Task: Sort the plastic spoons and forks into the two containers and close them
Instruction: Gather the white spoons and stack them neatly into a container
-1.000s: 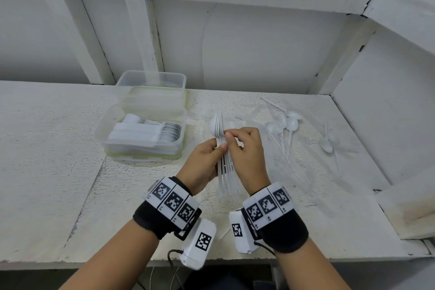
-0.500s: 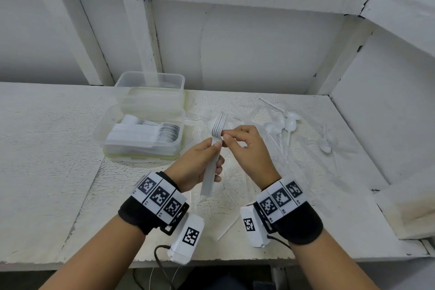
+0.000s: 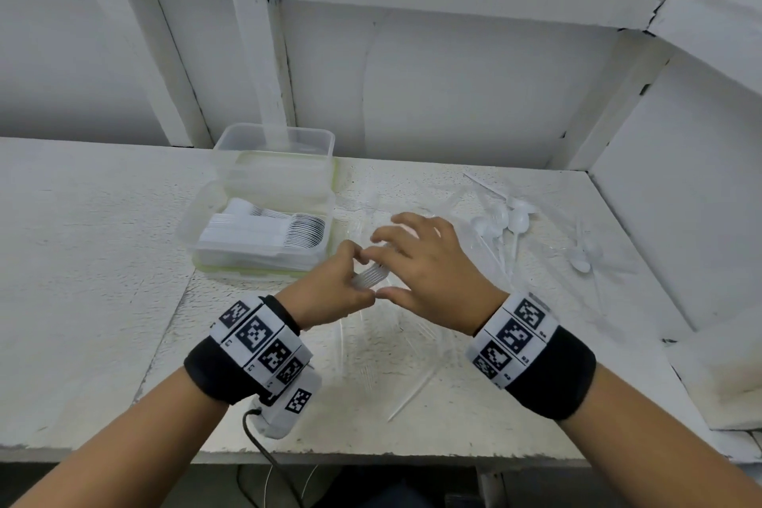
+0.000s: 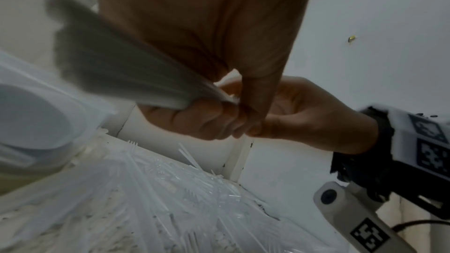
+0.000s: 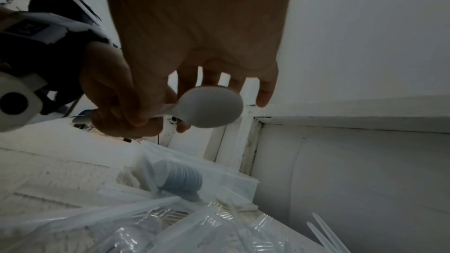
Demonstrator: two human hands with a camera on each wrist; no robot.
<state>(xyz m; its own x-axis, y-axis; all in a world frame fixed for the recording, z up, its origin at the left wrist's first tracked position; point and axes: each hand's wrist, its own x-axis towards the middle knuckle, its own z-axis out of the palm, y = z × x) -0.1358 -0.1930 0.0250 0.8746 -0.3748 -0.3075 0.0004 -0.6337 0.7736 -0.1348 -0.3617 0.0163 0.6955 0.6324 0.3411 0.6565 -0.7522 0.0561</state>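
centre of the head view: the left hand (image 3: 330, 293) closes its grip round a nested stack of plastic forks (image 3: 368, 275), bunched so they go in together. the right hand (image 3: 429, 272) hovers over it, fingers spread, holding nothing. left of the hands, the near container (image 3: 194, 235) holds stacked spoons; loose spoons (image 3: 505, 221) lie right on the worktop (image 3: 82, 260).

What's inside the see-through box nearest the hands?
The near box holds a neat stack of white spoons lying on their sides, bowls nested toward the right. Whatever lies under the stack is hidden. A second box stands behind it; I cannot tell what is in it.
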